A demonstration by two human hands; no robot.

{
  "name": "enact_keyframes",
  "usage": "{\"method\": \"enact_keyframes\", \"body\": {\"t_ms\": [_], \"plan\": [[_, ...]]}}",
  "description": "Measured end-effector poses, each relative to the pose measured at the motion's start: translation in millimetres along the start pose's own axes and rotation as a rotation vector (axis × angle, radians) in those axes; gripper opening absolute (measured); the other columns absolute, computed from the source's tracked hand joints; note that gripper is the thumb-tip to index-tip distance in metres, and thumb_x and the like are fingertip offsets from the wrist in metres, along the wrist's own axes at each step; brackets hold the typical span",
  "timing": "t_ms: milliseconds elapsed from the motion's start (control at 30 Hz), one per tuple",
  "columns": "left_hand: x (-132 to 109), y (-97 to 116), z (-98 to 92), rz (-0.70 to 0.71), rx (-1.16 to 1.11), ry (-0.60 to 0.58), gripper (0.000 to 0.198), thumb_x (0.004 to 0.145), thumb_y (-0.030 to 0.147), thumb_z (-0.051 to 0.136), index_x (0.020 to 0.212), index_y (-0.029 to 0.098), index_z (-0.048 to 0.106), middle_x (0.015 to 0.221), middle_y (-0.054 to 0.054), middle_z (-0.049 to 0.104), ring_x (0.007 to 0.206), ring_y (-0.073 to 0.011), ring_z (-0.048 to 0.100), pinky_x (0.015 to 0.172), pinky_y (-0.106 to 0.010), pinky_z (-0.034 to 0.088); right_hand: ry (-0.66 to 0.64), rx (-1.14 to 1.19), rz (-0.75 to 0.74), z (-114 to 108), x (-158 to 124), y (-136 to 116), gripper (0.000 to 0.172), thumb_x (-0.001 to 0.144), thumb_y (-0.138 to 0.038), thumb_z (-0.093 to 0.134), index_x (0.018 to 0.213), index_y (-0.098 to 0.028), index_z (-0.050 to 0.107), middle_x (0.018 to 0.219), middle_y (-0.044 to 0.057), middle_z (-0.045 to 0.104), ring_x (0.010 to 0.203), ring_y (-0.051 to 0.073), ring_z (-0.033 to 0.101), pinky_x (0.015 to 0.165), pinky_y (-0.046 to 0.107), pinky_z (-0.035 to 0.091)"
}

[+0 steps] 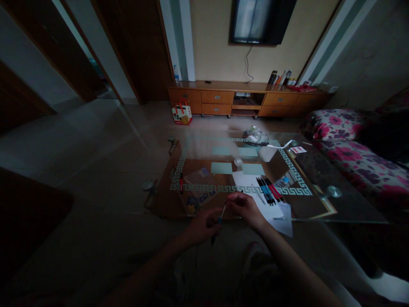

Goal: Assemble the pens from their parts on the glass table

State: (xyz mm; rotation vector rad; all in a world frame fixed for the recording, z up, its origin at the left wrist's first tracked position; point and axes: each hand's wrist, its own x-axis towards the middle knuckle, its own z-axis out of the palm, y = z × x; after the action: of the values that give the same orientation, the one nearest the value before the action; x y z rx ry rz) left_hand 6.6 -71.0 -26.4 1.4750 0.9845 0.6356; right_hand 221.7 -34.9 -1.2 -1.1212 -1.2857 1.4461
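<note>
One blue pen point(220, 220), seemingly unfinished, is pinched by left hand point(204, 225) and right hand point(242, 207); whole-looking pens point(267, 190) are lined up at two o'clock.

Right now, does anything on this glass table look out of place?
A red-and-black pen lies alone toward the left of the glass table; odd, since a row of pens lies together farther right.

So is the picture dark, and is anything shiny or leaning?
Head view: dim, especially at lower left; a pale reflection on the TV; the door frame slants, perhaps lens distortion; the pen in the left hand is too dim for fine detail.
</note>
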Motion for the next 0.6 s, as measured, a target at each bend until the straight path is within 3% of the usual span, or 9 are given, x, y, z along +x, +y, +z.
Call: {"method": "enact_keyframes", "body": {"t_ms": [600], "plan": [[1.1, -4.1, -0.5, 0.013, 0.048, 0.002, 0.056, 0.079, 0.022, 0.068, 0.133, 0.021, 0.053, 0.09, -0.003, 0.065, 0.074, -0.0152, 0.062, 0.063, -0.024, 0.047, -0.072, -0.064, -0.038, -2.5, 2.4, 8.4, 0.024, 0.075, -0.031, 0.075, 0.096, -0.022, 0.068, 0.09, 0.002, 0.071, 0.083, 0.016, 0.066, 0.077, 0.029, 0.051]]}}
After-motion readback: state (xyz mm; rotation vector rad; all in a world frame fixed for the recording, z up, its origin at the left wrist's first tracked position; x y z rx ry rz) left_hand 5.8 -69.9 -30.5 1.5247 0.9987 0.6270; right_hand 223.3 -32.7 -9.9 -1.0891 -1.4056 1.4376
